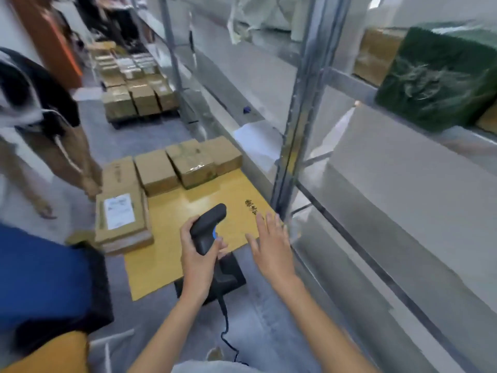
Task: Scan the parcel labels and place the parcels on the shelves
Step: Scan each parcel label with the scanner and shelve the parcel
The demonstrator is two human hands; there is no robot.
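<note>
Looking down from my head camera, I take the flat yellow board (188,211) on the floor as my landmark. My left hand (197,254) is curled round the grip of the black barcode scanner (208,227), whose head points away from me over the near part of the board. Its black cable (227,329) trails back toward me across the grey floor. Just below the hand, a black stand (228,278) sits at the board's near edge.

My right hand (271,246) hovers over the board's near right corner with fingers spread and straight, holding nothing.

The parcels are on the board. A flat cardboard parcel with a white label (119,211) lies on its left edge, on top of another flat box. At the far end, plain brown boxes (188,162) stand side by side in a row.

To the right of the board rises a metal shelving rack (293,146); a green wrapped parcel (435,82) sits on an upper shelf. Beyond the board, more cartons (137,98) are stacked. Left of the board stands another person (53,130).
</note>
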